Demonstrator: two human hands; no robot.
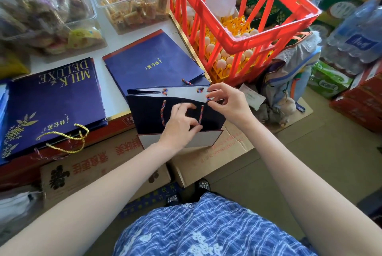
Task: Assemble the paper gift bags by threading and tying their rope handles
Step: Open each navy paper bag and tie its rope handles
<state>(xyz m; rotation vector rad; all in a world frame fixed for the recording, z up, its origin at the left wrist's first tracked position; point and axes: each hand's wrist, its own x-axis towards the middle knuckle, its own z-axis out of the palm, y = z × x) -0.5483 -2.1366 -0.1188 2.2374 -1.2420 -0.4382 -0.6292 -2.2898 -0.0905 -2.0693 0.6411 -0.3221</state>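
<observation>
A dark blue paper gift bag stands open in front of me, its white inner lip showing two knotted rope ends. A multicoloured twisted rope handle loops down its near face. My left hand lies on that face with fingers curled around the handle rope. My right hand pinches the rope end at the bag's right top hole.
Flat blue bags lie on the counter: a stack behind, and a "MILK DELUXE" stack with gold rope handles to the left. A red crate of eggs stands at right. Cardboard boxes sit below.
</observation>
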